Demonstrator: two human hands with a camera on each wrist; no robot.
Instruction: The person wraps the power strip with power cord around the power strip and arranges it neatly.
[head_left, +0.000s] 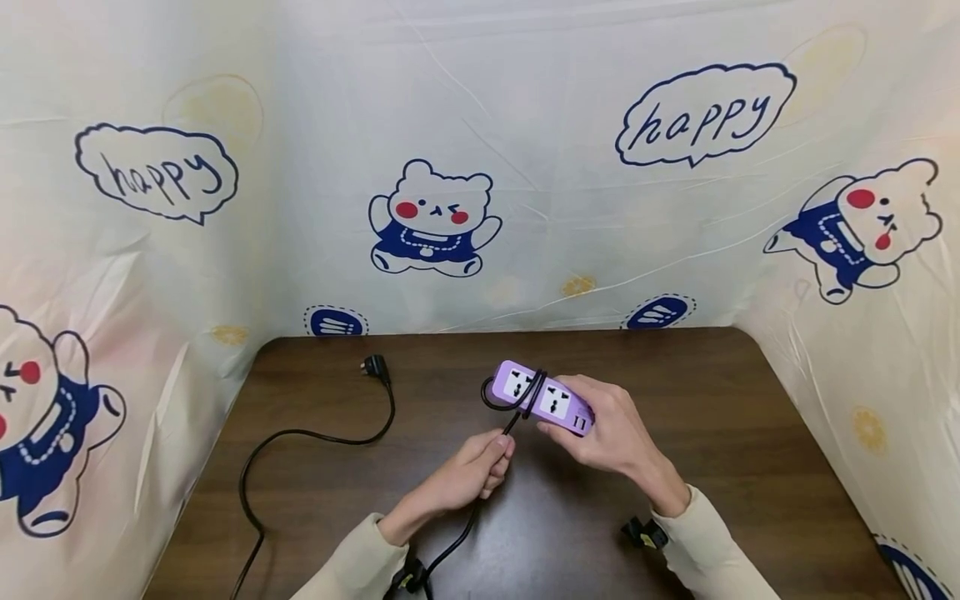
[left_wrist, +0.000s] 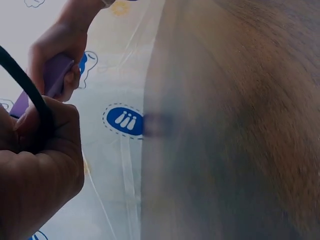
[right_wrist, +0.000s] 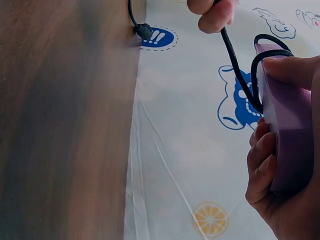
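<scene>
A purple power strip with white socket panels is held up by my right hand, which grips its right end. Its black cord loops around the strip's middle and left part. Below and left of the strip, my left hand pinches the cord between thumb and curled fingers. In the right wrist view the purple body lies in the right palm, and the cord runs up to the left fingers. The left wrist view shows the cord passing through the left hand.
The cord's plug lies at the back left of the brown table. From it the free cord curves toward the front left edge. A printed cloth hangs behind the table and along both sides.
</scene>
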